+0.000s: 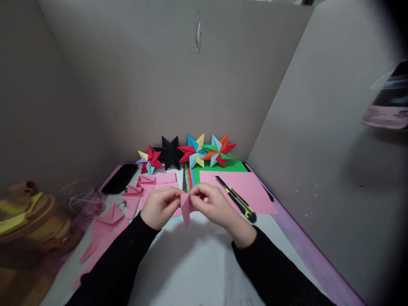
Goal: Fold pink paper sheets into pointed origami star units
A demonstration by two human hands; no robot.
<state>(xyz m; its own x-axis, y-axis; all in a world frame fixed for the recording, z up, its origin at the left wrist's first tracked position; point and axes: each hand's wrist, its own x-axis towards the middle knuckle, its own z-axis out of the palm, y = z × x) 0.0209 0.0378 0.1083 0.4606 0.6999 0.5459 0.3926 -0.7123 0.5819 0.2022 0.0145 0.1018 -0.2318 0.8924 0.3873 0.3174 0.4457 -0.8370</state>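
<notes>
Over the middle of the table, my left hand (162,206) pinches the left side of a small folded pink paper piece (185,209). The fingers of my right hand (212,203) are closed on its right side, close to my left fingertips. One narrow flap of the piece hangs down between the hands. More folded pink pieces (110,219) lie left of my left hand. Beyond my right hand, a yellow and black utility knife (237,199) rests on pink paper sheets (261,197).
Paper stars in several colours (196,151) and a black star (171,154) stand against the back wall. A black phone (120,178) lies at the back left. A brown container (35,216) is at the left edge. Green paper (237,167) lies behind the pink sheets.
</notes>
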